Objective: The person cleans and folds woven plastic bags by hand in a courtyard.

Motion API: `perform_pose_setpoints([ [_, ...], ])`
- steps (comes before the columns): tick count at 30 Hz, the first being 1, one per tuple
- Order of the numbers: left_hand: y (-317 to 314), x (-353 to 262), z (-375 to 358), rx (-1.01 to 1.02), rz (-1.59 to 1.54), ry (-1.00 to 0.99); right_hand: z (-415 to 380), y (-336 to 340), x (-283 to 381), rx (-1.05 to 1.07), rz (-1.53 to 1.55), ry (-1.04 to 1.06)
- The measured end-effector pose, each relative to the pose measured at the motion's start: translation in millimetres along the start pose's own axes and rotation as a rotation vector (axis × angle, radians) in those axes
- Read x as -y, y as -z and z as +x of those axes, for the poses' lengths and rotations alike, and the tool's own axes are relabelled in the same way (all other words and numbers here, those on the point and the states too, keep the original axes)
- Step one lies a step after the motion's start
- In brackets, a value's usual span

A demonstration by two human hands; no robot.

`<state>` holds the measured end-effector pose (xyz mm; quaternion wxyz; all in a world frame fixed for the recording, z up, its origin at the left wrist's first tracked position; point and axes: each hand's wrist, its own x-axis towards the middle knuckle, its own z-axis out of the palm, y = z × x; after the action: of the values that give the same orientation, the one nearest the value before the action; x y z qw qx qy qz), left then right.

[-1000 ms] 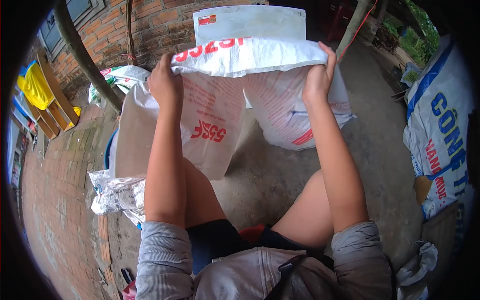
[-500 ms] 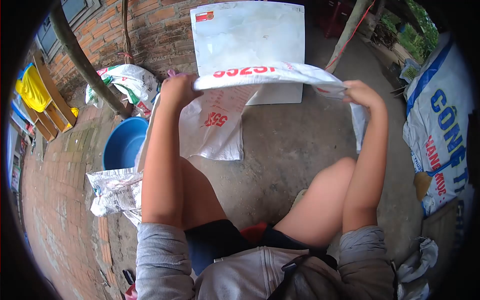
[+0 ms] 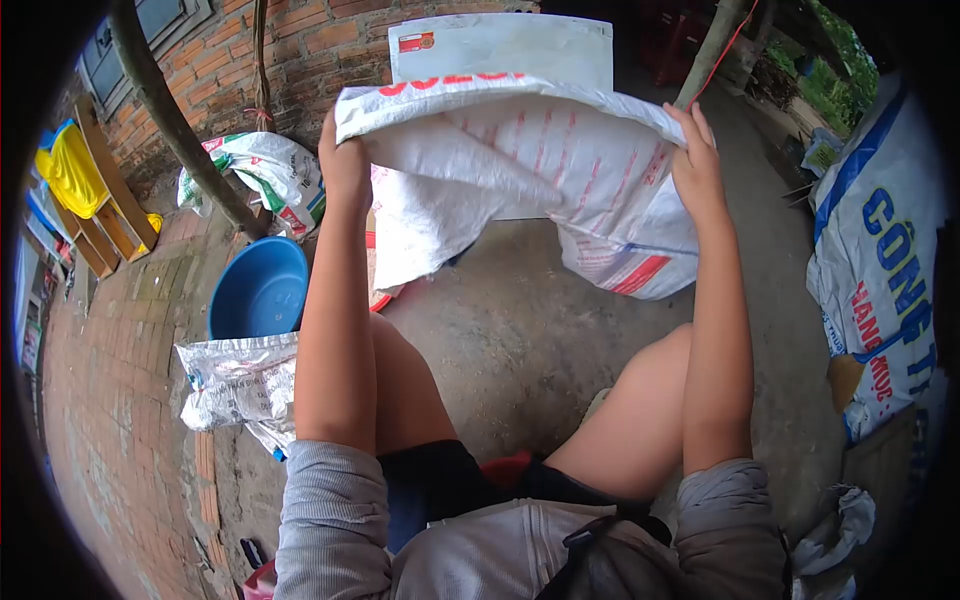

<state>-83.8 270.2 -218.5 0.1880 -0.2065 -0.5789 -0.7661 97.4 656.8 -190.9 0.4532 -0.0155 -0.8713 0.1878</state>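
Observation:
A white woven plastic sack (image 3: 520,140) with red print hangs stretched between my two hands, its near edge folded over in a band. My left hand (image 3: 345,165) is closed on the sack's left end. At the right end, my right hand (image 3: 697,160) grips the folded edge with its fingers. The sack's lower part droops in two flaps above the concrete floor. Partly behind the left flap shows a red-rimmed basin or tray (image 3: 378,275), mostly hidden.
A blue basin (image 3: 260,290) stands on the left beside a crumpled white sack (image 3: 240,385). A white board (image 3: 500,50) is behind the held sack. A large printed sack (image 3: 875,260) stands at right. A wooden pole (image 3: 185,120) leans at left, near a green-and-white sack (image 3: 265,170).
Both hands have risen and spread the sack upward. Its underside now faces me, and the sack covers more of the white board. The red-rimmed item has come into view.

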Motion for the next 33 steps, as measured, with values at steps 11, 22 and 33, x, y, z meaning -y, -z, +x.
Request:
perform_pose_setpoints([
  [11,34.7,-59.1,-8.7,0.391,1.076,-0.329,15.2,70.7,-5.0,0.651,-0.083,-0.425],
  [22,-32.1,29.8,-94.8,2.303,1.414,0.394,-17.3,-24.1,30.5,1.892,-0.267,-0.694],
  [33,-69.1,132.1,-103.9,1.487,1.018,0.857,-209.1,-297.9,-34.3,1.926,-0.619,0.056],
])
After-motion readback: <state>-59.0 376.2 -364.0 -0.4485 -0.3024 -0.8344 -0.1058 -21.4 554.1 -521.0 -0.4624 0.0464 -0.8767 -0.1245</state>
